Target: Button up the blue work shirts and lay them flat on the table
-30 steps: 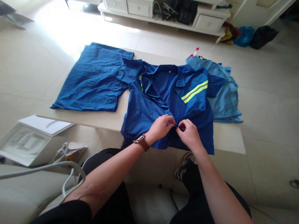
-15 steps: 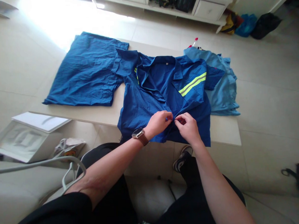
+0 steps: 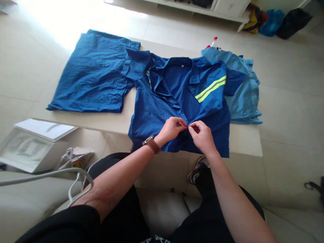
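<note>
A blue work shirt (image 3: pixel 156 104) with a yellow-and-grey reflective stripe lies face up, its collar away from me and its upper front open in a V. At the low point of that V, my left hand (image 3: pixel 174 130) pinches one front edge. My right hand (image 3: pixel 201 134) pinches the other edge right beside it, the fingertips of both nearly touching. Any button between the fingers is too small to make out. The shirt's lower hem hangs over the near edge of the table (image 3: pixel 245 141).
Folded blue cloth (image 3: pixel 92 74) lies left of the shirt, and light-blue garments (image 3: pixel 243 100) lie to its right, with a red-capped bottle (image 3: pixel 214 42) behind. A white box (image 3: pixel 26 147) stands at left near a grey cable (image 3: pixel 59 172). A white cabinet (image 3: pixel 230 4) is beyond.
Both hands stay at the shirt front and keep their pinch, with small shifts of the fingers. The left wrist has turned slightly. The whole view has shifted a little.
</note>
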{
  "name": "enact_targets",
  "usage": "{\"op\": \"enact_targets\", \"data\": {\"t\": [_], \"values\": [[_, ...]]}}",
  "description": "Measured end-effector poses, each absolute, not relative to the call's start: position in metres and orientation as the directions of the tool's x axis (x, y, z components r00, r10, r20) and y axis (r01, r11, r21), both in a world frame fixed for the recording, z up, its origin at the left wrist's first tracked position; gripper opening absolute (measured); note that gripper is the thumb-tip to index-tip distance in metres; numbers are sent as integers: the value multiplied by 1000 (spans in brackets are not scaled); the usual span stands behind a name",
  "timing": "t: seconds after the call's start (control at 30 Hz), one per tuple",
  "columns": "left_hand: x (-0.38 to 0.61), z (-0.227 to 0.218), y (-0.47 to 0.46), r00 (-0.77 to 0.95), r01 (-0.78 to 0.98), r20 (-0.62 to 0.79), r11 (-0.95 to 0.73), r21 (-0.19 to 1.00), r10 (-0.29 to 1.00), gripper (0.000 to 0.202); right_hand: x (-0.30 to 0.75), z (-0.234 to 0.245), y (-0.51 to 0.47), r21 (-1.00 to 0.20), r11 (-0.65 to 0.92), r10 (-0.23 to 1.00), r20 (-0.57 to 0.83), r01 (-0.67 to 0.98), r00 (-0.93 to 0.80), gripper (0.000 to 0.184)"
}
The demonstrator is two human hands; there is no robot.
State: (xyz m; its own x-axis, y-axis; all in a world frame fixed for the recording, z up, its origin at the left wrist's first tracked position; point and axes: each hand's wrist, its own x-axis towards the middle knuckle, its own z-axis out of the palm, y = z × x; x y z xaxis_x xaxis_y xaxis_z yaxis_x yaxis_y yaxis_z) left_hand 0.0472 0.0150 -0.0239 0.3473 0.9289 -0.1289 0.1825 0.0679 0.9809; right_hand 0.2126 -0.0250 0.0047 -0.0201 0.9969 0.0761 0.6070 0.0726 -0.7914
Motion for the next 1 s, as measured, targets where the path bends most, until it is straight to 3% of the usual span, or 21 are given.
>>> {"op": "enact_targets", "data": {"t": [0.17, 1.0], "values": [[50, -26, 17, 345, 89, -145, 121, 989, 927, 9, 214, -1, -25, -820, 17, 999, 31, 572, 15, 6], [55, -14, 11, 263, -11, -312, 326, 945, 913, 10, 211, 2, -26, -765, 105, 993, 117, 636, -22, 3]]}}
